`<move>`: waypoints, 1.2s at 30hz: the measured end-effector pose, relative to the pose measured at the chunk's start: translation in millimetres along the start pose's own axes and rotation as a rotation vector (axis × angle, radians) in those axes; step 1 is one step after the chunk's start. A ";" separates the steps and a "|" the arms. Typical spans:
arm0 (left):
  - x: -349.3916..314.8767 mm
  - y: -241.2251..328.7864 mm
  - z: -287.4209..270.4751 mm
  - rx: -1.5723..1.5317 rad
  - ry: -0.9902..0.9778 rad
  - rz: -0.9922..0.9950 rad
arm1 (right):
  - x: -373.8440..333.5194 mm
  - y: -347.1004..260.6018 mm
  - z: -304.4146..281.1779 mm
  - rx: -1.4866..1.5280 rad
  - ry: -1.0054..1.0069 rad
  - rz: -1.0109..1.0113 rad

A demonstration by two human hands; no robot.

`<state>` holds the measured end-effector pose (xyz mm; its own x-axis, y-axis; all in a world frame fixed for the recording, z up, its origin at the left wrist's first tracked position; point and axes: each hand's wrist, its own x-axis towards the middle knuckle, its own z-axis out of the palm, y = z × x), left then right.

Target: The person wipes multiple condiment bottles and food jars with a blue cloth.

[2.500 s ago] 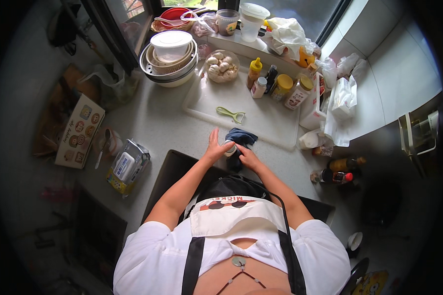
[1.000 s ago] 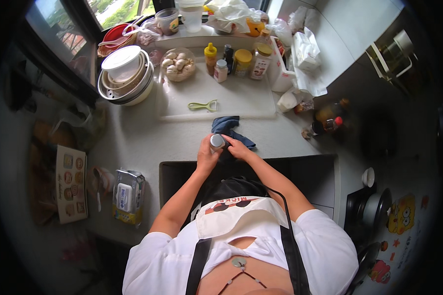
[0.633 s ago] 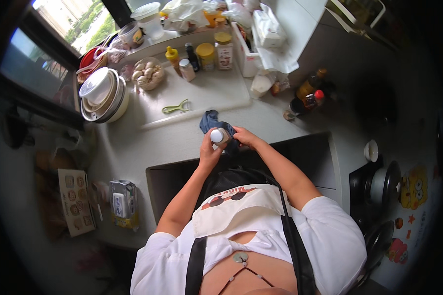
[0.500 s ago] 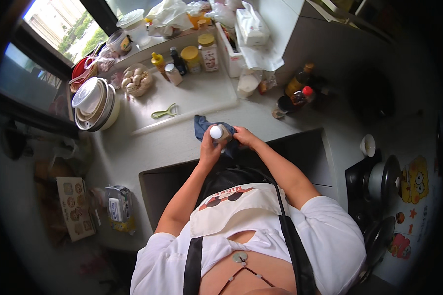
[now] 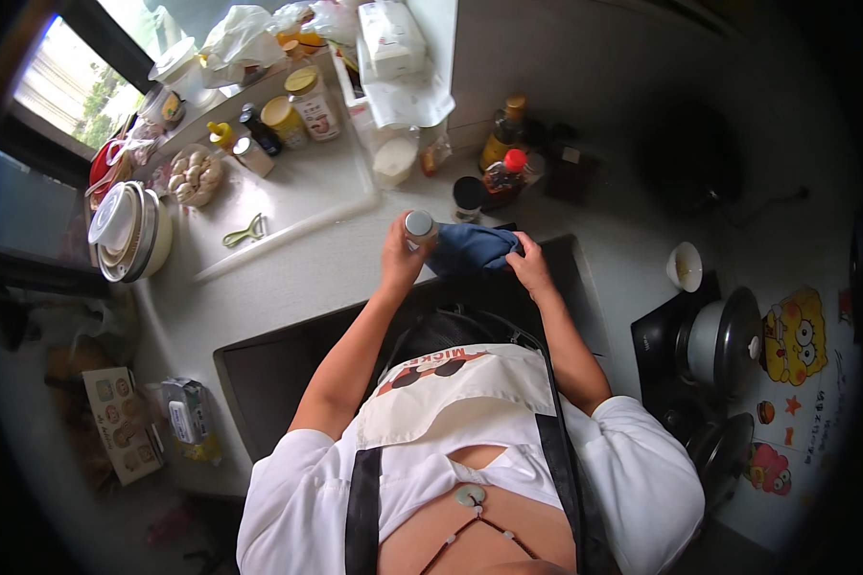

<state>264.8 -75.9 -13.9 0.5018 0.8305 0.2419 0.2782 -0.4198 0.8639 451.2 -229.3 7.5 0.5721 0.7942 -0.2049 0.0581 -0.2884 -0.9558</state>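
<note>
My left hand [image 5: 403, 251] is closed round a small jar [image 5: 419, 228] with a pale round lid, held upright above the near edge of the counter. A dark blue cloth [image 5: 472, 249] stretches from beside the jar to my right hand [image 5: 530, 263], whose fingers pinch its right end. The dark sink [image 5: 288, 369] lies below both hands. Just beyond the cloth stands a dark-lidded jar [image 5: 468, 196], near a red-capped bottle [image 5: 508, 171] and a taller brown bottle [image 5: 503, 132].
A green peeler [image 5: 244, 231] lies on the white tray [image 5: 302, 206], with garlic [image 5: 195, 175] and several condiment containers behind it. Stacked bowls [image 5: 153, 235] stand at the left. On the right are a small white bowl [image 5: 684, 266] and a lidded pot [image 5: 724, 340].
My view has shifted to the right. The cloth, bunched round the jar before, is now spread out to the right, and my right hand has drawn away from the jar with it.
</note>
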 end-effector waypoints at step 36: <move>50.8 15.1 81.5 -0.021 0.027 0.029 | 39.9 -19.3 -64.0 0.324 -0.057 -0.020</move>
<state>361.2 -70.0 -24.5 0.4874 0.8275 0.2788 0.2465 -0.4367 0.8652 525.3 -226.3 31.3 0.5260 0.8295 -0.1879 -0.1995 -0.0945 -0.9753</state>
